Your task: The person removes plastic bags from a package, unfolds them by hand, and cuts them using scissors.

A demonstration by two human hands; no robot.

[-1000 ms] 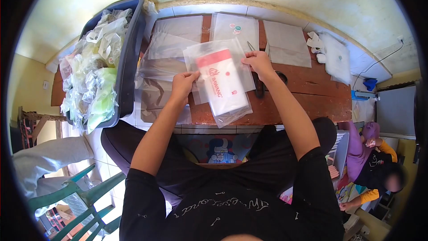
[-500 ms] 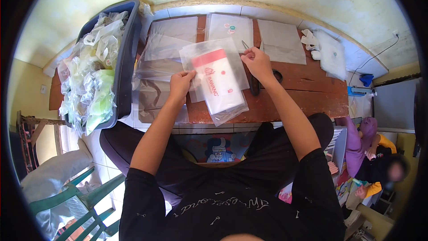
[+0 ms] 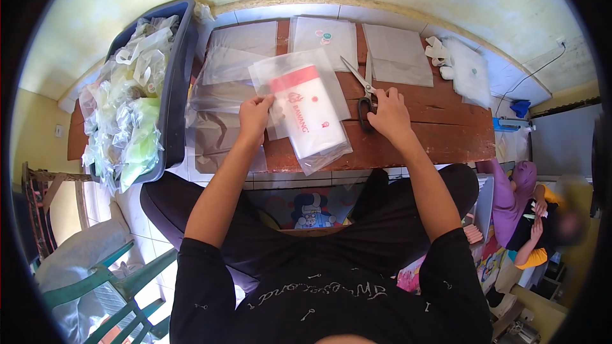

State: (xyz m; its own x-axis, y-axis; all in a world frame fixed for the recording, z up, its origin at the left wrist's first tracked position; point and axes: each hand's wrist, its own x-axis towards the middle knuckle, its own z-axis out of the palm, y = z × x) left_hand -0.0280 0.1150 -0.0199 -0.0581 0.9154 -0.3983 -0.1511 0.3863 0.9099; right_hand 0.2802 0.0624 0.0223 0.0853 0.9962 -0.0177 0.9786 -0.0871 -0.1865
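My left hand [image 3: 256,116] pinches the left edge of a clear plastic bag around a white pack [image 3: 310,114] with a red band and red "BAWANG" print. The pack lies tilted on the brown wooden table [image 3: 440,134], its lower end jutting past the front edge. To its right, my right hand [image 3: 390,113] has curled fingers over one handle loop of the scissors [image 3: 368,83]. Their blades are spread apart and point away from me. The other black loop shows beside my thumb; the covered loop is hidden.
A dark tub [image 3: 175,83] heaped with plastic bags stands at left. Flat stacks of clear bags [image 3: 398,57] line the table's back, one with round stickers [image 3: 325,37]. A white plastic bundle [image 3: 468,73] lies at far right. Another person [image 3: 529,216] sits at lower right beyond the table.
My right hand has left the pack's upper right side and come down right onto the scissors' handle. My left hand keeps its pinch. The other person's hands have come together.
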